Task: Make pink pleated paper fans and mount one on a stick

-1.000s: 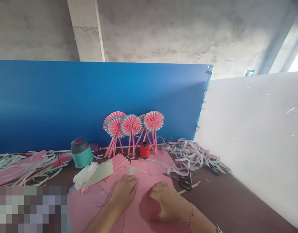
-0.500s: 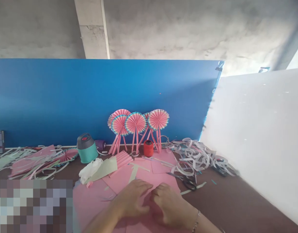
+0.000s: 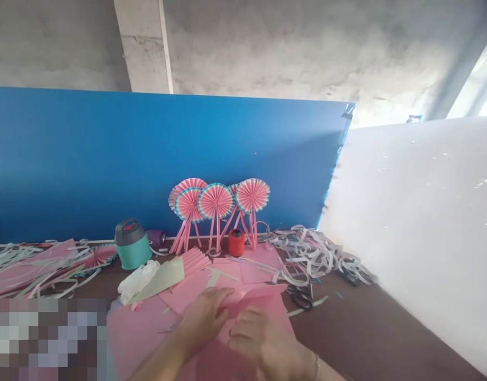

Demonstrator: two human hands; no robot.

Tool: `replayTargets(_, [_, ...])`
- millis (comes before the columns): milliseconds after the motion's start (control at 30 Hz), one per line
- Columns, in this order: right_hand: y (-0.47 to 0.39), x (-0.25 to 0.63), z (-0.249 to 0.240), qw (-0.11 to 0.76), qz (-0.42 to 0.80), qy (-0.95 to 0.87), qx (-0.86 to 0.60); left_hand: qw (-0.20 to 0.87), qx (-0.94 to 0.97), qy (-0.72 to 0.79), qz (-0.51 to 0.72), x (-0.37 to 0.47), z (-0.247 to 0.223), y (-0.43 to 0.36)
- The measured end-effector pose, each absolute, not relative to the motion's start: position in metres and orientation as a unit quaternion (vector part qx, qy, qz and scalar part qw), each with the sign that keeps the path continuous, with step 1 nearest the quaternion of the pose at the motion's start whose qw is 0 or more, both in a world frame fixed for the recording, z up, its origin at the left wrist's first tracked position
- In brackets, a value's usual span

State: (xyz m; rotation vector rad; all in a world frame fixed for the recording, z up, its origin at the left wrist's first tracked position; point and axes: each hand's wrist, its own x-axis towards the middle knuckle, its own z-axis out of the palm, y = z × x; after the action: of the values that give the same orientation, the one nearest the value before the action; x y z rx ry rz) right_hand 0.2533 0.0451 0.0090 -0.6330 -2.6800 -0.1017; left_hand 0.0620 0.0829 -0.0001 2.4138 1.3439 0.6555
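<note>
A pink paper sheet is bent up off the table, its far edge raised. My left hand is closed on the left side of this sheet, thumb and fingers bent round it. To its right, my right hand is curled against the same sheet, somewhat blurred by motion, and its fingertips are partly hidden. More pink sheets lie flat beneath and around both hands. Just beyond them are a pleated pink strip and a pale green paper piece.
Pink pleated paper fans on sticks lean against the blue board. Before them stands a red spool. A teal container is at left, near crumpled white plastic. Scissors and curled paper strips lie at right.
The pink sheet's far edge has come up between and beyond my hands. My right hand has moved nearer to me and turned. The view has shifted slightly right.
</note>
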Motion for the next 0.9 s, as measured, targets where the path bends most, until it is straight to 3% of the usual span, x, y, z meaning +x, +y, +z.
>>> replayTargets(167, [0.049,0.24,-0.021,0.068,-0.103,-0.971,-0.205,0.155,0.842,0.465,0.224,0.063,0.003,0.079])
replayTargets(500, [0.044,0.229,-0.042,0.056,-0.134,-0.968,-0.205,0.186,0.854,0.433,0.22,0.066,0.005,0.074])
replayTargets(900, [0.035,0.231,-0.048,0.01,0.038,-0.948,-0.316,0.217,0.849,0.436,0.207,0.069,0.015,0.071])
